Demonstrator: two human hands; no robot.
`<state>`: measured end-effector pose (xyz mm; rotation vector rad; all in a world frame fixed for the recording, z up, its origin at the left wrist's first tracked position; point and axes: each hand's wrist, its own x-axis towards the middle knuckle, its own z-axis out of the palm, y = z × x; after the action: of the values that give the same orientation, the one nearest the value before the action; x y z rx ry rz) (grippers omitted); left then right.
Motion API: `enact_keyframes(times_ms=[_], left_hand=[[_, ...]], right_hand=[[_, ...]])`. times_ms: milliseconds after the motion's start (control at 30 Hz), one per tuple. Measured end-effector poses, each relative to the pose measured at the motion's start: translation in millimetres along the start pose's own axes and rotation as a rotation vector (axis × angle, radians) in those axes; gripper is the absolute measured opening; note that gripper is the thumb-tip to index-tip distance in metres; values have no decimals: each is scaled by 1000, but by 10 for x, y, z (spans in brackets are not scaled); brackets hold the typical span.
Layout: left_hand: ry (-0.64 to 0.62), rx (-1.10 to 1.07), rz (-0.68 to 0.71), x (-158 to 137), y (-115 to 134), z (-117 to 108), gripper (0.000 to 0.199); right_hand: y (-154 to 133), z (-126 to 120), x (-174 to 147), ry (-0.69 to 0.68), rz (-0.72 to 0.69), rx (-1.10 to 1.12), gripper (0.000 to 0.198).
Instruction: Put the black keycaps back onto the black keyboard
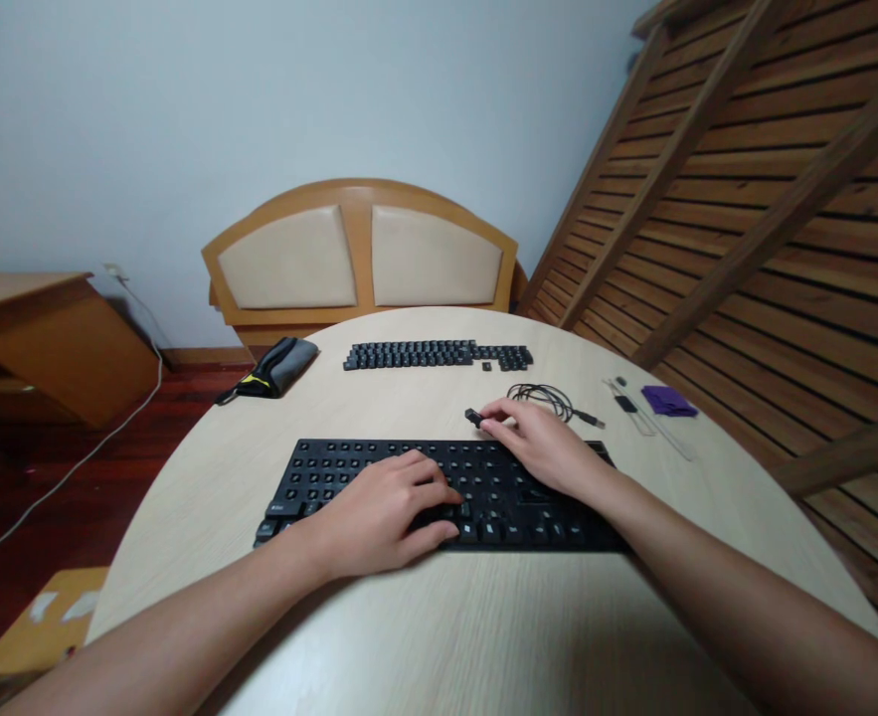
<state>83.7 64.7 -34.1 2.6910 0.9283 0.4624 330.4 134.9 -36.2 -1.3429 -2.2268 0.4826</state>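
A black keyboard lies flat near the front of the round table, its upper rows bare of keycaps and its front row fitted with them. My left hand rests over its lower middle, fingers bent and apart. The index fingertip touches the keys near the spacebar area, and the thumb lies by the front edge. Just beyond the keyboard's back edge, my right hand pinches a small black keycap between thumb and fingers. The right wrist hides part of the keyboard's right side.
Loose keycaps stand in rows at the back, with a single keycap apart. A coiled cable lies behind my right hand. Farther right are a wire tool and purple cloth. A dark grey pouch sits left.
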Motion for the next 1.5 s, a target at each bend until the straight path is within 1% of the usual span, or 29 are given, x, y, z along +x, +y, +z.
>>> enact_keyframes(times_ms=[67, 133, 233, 333, 400, 467, 600, 733, 867, 1000, 1233, 1500], left_hand=[[0, 21, -13, 1, -6, -23, 27], [1, 34, -29, 2, -18, -37, 27], [38, 54, -92, 0, -29, -20, 27], [116, 51, -178, -3, -2, 29, 27], [168, 11, -187, -1, 42, 57, 29], [201, -51, -164, 4, 95, 72, 28], [220, -187, -142, 7, 165, 88, 22], [214, -263, -228, -6, 146, 131, 17], [235, -287, -313, -9, 115, 171, 16], [224, -307, -336, 3, 113, 177, 15], [169, -316, -298, 7, 107, 161, 15], [116, -314, -276, 12, 113, 140, 22]], right_hand=[[0, -10, -174, -42, -2, 197, 26], [-17, -14, -296, -91, 8, 288, 28], [-83, -14, -384, -143, 0, 340, 26], [-171, 2, -421, -183, -25, 382, 24], [-215, 23, -449, -188, -62, 395, 22], [-237, 46, -482, -166, -89, 385, 19], [-239, 75, -514, -145, -103, 353, 14], [-221, 77, -503, -147, -123, 335, 12], [-187, 41, -512, -155, -171, 257, 19], [-137, -1, -521, -185, -255, 207, 24], [-81, 0, -498, -265, -289, 160, 25], [-58, -15, -484, -307, -327, 132, 24]])
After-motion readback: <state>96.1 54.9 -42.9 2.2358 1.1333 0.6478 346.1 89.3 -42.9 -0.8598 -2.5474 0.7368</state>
